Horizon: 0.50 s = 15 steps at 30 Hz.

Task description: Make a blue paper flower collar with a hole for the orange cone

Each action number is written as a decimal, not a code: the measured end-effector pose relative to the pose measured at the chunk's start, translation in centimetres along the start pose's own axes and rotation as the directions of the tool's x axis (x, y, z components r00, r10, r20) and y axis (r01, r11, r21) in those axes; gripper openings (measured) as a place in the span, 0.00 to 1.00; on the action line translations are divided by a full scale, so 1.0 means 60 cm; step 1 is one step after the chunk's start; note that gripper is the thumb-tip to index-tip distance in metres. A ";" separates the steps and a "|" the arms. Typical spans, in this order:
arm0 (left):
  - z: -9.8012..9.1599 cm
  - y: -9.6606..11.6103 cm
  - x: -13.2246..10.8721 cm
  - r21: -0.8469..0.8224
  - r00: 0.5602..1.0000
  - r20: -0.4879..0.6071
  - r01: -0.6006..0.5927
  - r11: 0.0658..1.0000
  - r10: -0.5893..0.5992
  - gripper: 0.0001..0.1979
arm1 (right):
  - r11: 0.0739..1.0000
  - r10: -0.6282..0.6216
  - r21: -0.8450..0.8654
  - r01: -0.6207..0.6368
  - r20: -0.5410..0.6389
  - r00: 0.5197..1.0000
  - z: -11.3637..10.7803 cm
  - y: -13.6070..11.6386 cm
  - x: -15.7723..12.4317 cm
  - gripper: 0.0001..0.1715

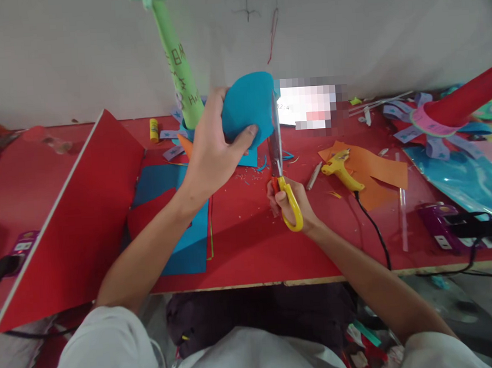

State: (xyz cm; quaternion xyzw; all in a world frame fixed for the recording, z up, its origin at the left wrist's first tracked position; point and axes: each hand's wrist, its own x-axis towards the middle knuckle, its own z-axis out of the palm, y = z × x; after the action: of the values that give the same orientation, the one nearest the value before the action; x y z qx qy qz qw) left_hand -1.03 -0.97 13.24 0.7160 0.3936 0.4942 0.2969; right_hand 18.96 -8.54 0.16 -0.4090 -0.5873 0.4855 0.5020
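Note:
My left hand pinches a piece of blue paper with a rounded edge, lifted above the table. My right hand grips a pair of scissors with yellow and red handles, blades pointing up. The blades lie along the paper's right edge; I cannot tell whether they are biting into it. Thin blue offcuts are scattered on the red table below. More blue sheets lie under my left forearm, with a red piece on top.
A red board stands at the left. Behind my left hand rises a green paper tube, near a yellow glue stick. At the right are a yellow glue gun on orange paper, a purple power strip and a red tube.

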 end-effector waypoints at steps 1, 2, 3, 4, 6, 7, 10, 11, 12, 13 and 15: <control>0.002 0.001 -0.001 -0.006 1.000 0.001 0.010 1.000 -0.010 0.18 | 1.000 0.001 -0.004 -0.001 -0.002 1.000 -0.001 0.000 0.000 0.42; 0.003 0.002 -0.003 -0.009 1.000 -0.001 0.017 1.000 -0.017 0.18 | 1.000 0.001 -0.008 -0.001 -0.004 1.000 -0.001 0.000 0.000 0.42; 0.003 0.003 -0.004 -0.011 1.000 -0.001 0.022 1.000 -0.022 0.18 | 1.000 0.002 -0.012 -0.002 -0.005 1.000 -0.002 0.000 0.000 0.42; 0.004 0.005 -0.004 -0.013 1.000 0.002 0.026 1.000 -0.026 0.18 | 1.000 0.005 -0.013 -0.005 -0.002 1.000 -0.002 0.000 0.000 0.42; 0.002 0.006 -0.004 -0.014 1.000 0.011 0.029 0.999 -0.028 0.17 | 1.000 0.009 -0.008 -0.009 0.009 1.000 -0.003 0.000 0.001 0.42; 0.000 0.006 -0.003 -0.008 0.999 0.019 0.027 1.000 -0.027 0.16 | 1.000 0.008 0.000 -0.008 0.014 1.000 -0.003 0.000 0.002 0.42; -0.007 0.000 0.003 0.040 0.998 0.055 -0.004 0.999 0.002 0.17 | 1.000 -0.010 0.021 0.009 0.030 1.000 0.001 0.000 0.007 0.44; -0.009 -0.003 0.005 0.056 0.997 0.070 -0.024 0.998 0.020 0.18 | 1.000 -0.017 0.020 0.016 0.038 0.999 0.002 0.000 0.009 0.44; -0.011 -0.006 0.007 0.070 0.996 0.085 -0.046 0.996 0.040 0.19 | 1.000 -0.020 0.013 0.020 0.046 0.999 0.004 -0.001 0.011 0.45; -0.013 -0.009 0.009 0.080 0.993 0.097 -0.069 0.994 0.062 0.19 | 1.000 -0.021 0.000 0.021 0.050 0.999 0.005 -0.002 0.013 0.46; -0.014 -0.012 0.011 0.095 0.989 0.114 -0.108 0.990 0.097 0.20 | 1.000 -0.013 -0.024 0.015 0.046 0.999 0.007 -0.004 0.013 0.47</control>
State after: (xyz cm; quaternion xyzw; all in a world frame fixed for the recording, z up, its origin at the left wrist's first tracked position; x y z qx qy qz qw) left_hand -1.89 -0.01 13.26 0.7754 0.3638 0.4483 0.2557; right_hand 18.43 -7.89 0.54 -0.3996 -0.6075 0.4842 0.4866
